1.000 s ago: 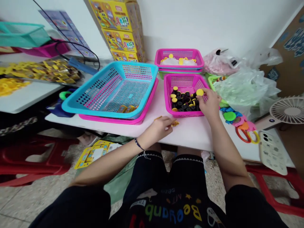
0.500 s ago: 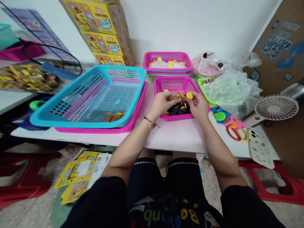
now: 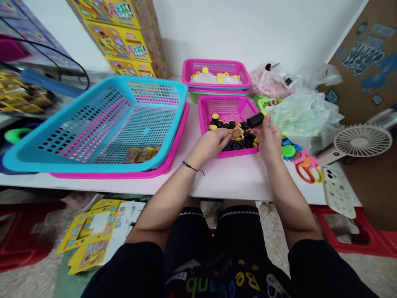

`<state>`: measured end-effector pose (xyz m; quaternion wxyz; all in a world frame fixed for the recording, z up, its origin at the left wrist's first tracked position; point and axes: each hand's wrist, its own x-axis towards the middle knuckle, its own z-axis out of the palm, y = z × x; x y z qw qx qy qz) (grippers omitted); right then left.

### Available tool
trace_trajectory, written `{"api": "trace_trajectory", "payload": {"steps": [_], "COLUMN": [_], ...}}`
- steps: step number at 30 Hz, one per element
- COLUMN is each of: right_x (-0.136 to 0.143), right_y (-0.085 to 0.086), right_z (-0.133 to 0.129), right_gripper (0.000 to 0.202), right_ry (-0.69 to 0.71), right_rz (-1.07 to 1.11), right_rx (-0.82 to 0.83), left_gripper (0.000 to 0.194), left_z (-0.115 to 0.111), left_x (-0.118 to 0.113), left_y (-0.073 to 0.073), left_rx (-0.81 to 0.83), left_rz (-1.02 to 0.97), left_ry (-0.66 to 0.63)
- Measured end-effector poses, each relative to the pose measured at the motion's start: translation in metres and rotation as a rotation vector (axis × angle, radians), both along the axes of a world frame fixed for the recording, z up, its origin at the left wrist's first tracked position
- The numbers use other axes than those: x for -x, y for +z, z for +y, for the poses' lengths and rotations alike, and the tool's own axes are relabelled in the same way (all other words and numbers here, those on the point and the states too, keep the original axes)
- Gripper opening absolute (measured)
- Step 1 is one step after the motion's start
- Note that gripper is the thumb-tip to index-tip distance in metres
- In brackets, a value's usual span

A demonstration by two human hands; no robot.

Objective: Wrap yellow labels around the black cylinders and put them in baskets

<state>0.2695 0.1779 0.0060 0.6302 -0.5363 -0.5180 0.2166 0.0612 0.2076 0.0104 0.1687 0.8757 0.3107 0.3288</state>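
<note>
Over the small pink basket [image 3: 208, 108], both of my hands are at work. My left hand [image 3: 212, 144] pinches a small yellow printed packet [image 3: 237, 133] between thumb and fingers. My right hand [image 3: 269, 138] has its fingers closed on a black cylinder with a yellow end [image 3: 256, 120], which tilts up towards the right. Beneath them in the basket lie several more black cylinders [image 3: 238, 145], some with yellow caps [image 3: 215, 116]. The palm side of my right hand is partly hidden.
On the left, a large blue basket [image 3: 93, 165] with a few yellow packets [image 3: 141, 155] rests on a pink one. Yellow boxes [image 3: 124, 41] are stacked behind. At the right are plastic bags [image 3: 305, 116], scissors [image 3: 305, 174], a handheld fan [image 3: 359, 141] and a phone [image 3: 338, 191].
The yellow packet was between both hands; now only my left hand holds it. My right hand has moved slightly right, with the black cylinder plainly showing. The whole view has shifted a little.
</note>
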Motion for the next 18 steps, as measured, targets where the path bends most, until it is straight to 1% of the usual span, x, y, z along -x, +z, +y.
{"api": "trace_trajectory", "payload": {"steps": [5,12,16,18], "right_x": [0.009,0.008,0.007,0.007], "right_y": [-0.001,-0.001,-0.001,-0.001], "right_z": [-0.001,-0.001,-0.001,-0.001], "right_gripper": [0.065,0.06,0.06,0.06], "right_ry": [0.142,0.181,0.2,0.205], "right_rz": [0.134,0.171,0.185,0.168], "right_rx": [-0.03,-0.02,-0.014,-0.038], "left_gripper": [0.035,0.041,0.044,0.042], "left_z": [0.0,-0.006,-0.01,-0.011], "left_x": [0.001,0.0,0.001,0.002], "left_y": [-0.002,0.002,0.007,0.009], "left_rx": [-0.048,-0.039,0.029,0.068], "left_rz": [0.04,0.016,-0.083,-0.12], "left_ry": [0.004,0.003,0.022,0.023]}}
